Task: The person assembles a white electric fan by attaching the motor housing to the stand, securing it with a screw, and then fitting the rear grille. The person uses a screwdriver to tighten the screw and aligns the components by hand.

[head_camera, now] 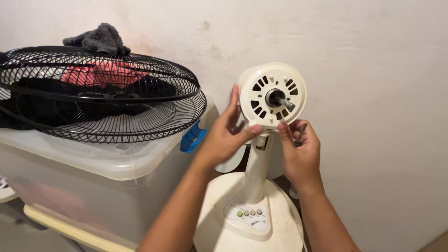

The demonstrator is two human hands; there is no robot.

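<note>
A cream fan motor head point(272, 95) stands on its neck point(258, 168) above a round base point(247, 219) with several buttons. Its metal shaft point(284, 102) sticks out toward me, with no blade or grille on it. My left hand point(227, 133) grips the left lower side of the motor head, thumb on its bottom edge. My right hand point(301, 149) touches the lower right of the head and holds a thin dark tool point(300, 134), probably a screwdriver, in its fingers.
Two black wire fan grilles point(102, 93) lie stacked on a translucent lidded storage bin point(93, 163) at the left, with a grey cloth point(99, 38) on top and a blue latch point(191, 137). A pale wall point(373, 93) stands close behind.
</note>
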